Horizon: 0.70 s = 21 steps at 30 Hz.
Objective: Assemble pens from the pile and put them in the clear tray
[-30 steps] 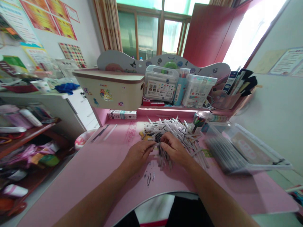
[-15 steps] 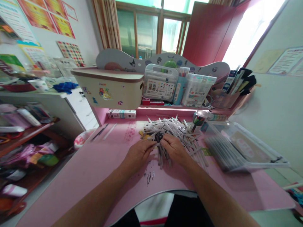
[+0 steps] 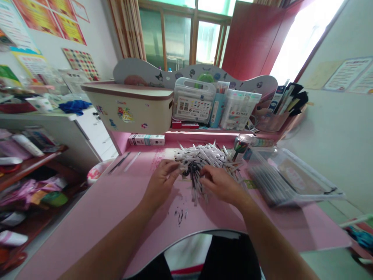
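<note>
On the pink worktop (image 3: pixel 96 206), the left hand (image 3: pixel 161 182) curls at the heap's near-left edge and the right hand (image 3: pixel 221 184) reaches over its near-right side. They stay apart, and I cannot tell whether either grips anything. Between them lies a loose, crisscrossed heap of white plastic sticks (image 3: pixel 204 159), dark and black-stained at its middle, with a bunch trailing toward the person. Black specks (image 3: pixel 180 216) mark the worktop below. Further right stand a can (image 3: pixel 241 147) and a clear tray (image 3: pixel 291 179).
</note>
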Motion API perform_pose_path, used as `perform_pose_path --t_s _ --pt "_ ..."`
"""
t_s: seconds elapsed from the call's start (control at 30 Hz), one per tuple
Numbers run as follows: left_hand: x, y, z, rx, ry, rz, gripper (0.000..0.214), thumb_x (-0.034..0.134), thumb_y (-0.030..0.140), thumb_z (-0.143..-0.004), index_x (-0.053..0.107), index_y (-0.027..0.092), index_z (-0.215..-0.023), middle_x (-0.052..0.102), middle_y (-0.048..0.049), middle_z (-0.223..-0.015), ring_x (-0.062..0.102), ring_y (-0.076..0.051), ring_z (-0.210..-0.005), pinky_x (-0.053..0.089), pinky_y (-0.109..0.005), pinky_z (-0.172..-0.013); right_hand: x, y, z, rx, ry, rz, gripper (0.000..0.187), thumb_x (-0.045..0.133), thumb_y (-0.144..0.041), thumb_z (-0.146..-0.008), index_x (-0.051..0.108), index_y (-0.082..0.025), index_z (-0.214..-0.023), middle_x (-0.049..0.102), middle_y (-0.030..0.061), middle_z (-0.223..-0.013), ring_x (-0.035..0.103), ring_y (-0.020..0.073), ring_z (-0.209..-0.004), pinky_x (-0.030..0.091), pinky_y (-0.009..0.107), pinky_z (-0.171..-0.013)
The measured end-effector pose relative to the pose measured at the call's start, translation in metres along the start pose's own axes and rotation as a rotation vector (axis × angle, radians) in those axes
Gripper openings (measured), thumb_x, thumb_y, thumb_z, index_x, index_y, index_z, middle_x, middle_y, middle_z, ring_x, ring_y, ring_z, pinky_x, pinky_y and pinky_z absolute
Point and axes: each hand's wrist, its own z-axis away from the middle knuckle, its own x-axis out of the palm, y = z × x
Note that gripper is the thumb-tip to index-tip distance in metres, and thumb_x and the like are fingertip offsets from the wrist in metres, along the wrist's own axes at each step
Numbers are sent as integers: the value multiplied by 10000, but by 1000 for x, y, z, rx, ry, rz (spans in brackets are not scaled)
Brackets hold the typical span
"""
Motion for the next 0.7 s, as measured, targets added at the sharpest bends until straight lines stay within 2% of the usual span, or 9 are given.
perform_pose_path --t_s 0.07,0.13,0.2,0.3,0.43,0.57,0.7 --pt "-3 5 -2 -114 72 99 187 668 312 -846 775 208 -959 696 -49 -952 639 -197 -910 493 -297 -820 -4 -5 14 70 -128 217 98 551 -173 -854 648 -183 -863 687 45 -813 612 193 -773 371 286 -679" --pt "-5 9 -4 -230 114 232 225 697 340 -825 772 204 -989 720 -45 -949 639 -188 -879 488 -285 -788 0 -9 26 126 -192 346 138 533 -157 -859 669 -177 -876 723 86 -905 655 231 -856 394 304 -706" --pt "-4 11 -5 -311 149 348 260 733 355 -793 763 193 -994 723 -31 -886 621 -160 -779 481 -259 -714 11 -10 35 162 -189 405 161 528 -177 -873 677 -168 -934 733 116 -987 677 258 -917 422 317 -729" --pt "-2 8 -5 -354 183 439 274 772 349 -751 733 178 -961 673 8 -751 529 -103 -601 426 -213 -558 29 -8 40 199 -155 463 182 546 -207 -881 680 -160 -995 736 136 -1021 696 277 -932 453 328 -733" --pt "1 0 -5 -418 144 548 264 799 334 -726 668 169 -887 673 12 -742 555 -92 -586 450 -184 -513 41 -6 41 220 -134 510 216 514 -161 -896 682 -162 -1032 740 145 -992 711 280 -886 457 329 -690" --pt "3 -2 -5 -573 70 709 240 793 290 -751 606 166 -836 714 -16 -757 673 -127 -641 539 -200 -555 36 -5 44 186 -53 418 224 510 -157 -897 667 -153 -1057 729 138 -967 692 269 -859 440 328 -683" --pt "4 4 -4 -647 28 843 130 707 158 -830 577 170 -833 756 -52 -789 747 -172 -731 600 -230 -616 25 -1 44 126 73 96 260 568 -106 -795 652 -163 -1034 659 27 -756 616 182 -722 407 287 -664"
